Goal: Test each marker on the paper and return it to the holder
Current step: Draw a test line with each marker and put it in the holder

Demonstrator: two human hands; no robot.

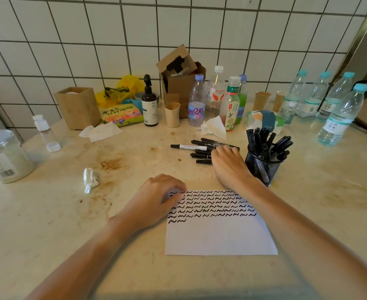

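At the far left of the table [48,213] a clear lidded jar [4,156] is standing, with a small clear bottle [44,132] just behind it, both well to the left of either grip. A crumpled tissue [90,179] is lying near the left hand [156,200], on its outer side.

The left hand is resting with its fingers curled narrow, its grip closed on nothing; the fingertips [179,194] are pressing on the upper left corner of the paper [219,234]. The sheet is lying flat, stretching rightward and toward the person from that grip, its upper half filled with rows of black squiggles and its lower half blank.

Beyond the paper, the right hand [229,163] is lying palm down over a loose pile of markers [200,149] on the table. Its fingers are touching the right ends of the pile, but whether the grip is closing round any one marker cannot be told, since the hand is covering them. The pile is sticking out to the left of this grip, one pen with a white label lying farthest left.

Just to the right of the right hand, nearly touching the wrist, a black mesh holder [262,167] is standing upright with many black markers in it. Farther right, water bottles [340,118] are standing in a row.
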